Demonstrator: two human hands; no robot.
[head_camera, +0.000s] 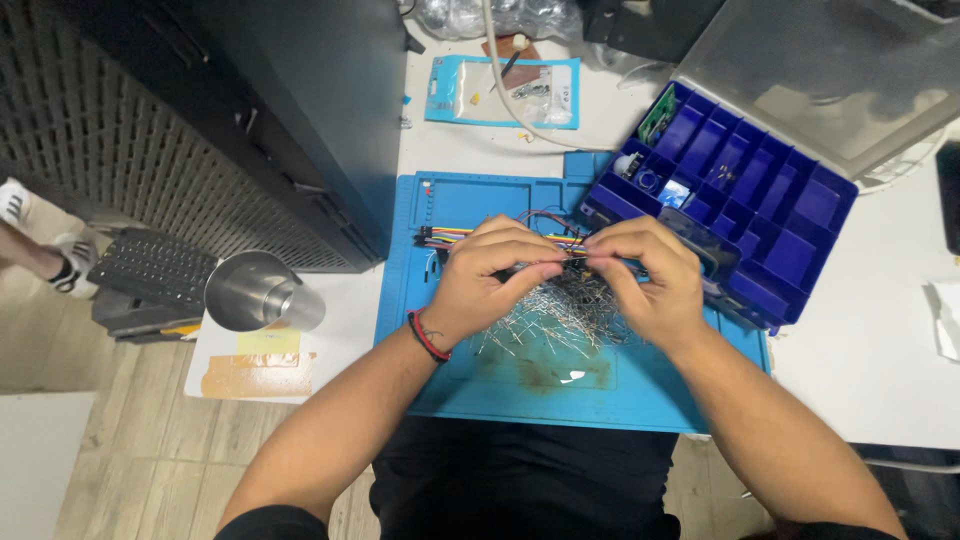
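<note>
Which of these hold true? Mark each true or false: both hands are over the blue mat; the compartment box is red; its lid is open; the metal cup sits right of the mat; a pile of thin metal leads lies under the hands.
1. Both the left hand and the right hand are over the blue mat: true.
2. The compartment box is red: false, it is dark blue.
3. Its lid is open: true.
4. The metal cup sits right of the mat: false, it sits to its left.
5. A pile of thin metal leads lies under the hands: true.
</note>
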